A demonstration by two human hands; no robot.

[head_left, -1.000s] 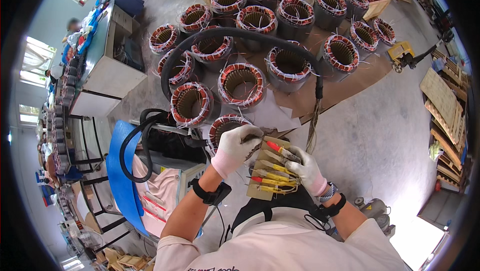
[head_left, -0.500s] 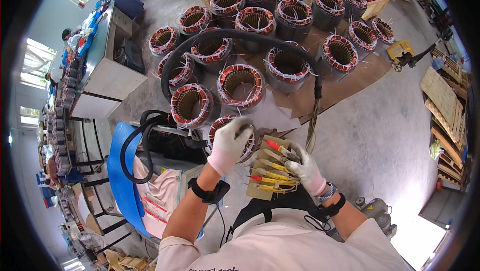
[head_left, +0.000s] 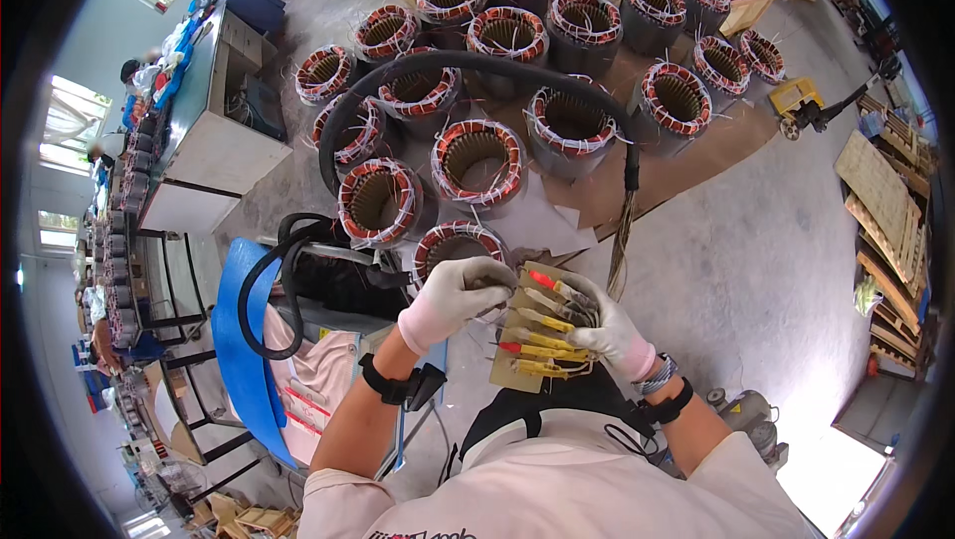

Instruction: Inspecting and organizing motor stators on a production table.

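Observation:
My right hand (head_left: 612, 328), in a pale glove, is closed around the cable ends behind a tan board (head_left: 514, 314). Along this board sits a row of clips, several with yellow sleeves (head_left: 545, 321) and a couple with red ones (head_left: 542, 279). My left hand (head_left: 458, 302), also gloved, has its fingers pinched together by the board's upper left edge; whatever is between them is hidden. Just beyond the left hand stands the nearest motor stator (head_left: 458, 231), a grey cylinder with red windings and white lacing, partly covered by that hand.
Several more stators (head_left: 478, 163) stand in rows ahead on brown sheeting. A thick black cable (head_left: 487, 70) arches over them. A blue sheet (head_left: 239, 340) and a machine are at left, a pallet jack (head_left: 799, 106) and wooden pallets (head_left: 880, 241) at right.
My left hand has moved down and right, from over the nearest stator to the board's edge, uncovering more of the stator. The right hand holds almost the same place.

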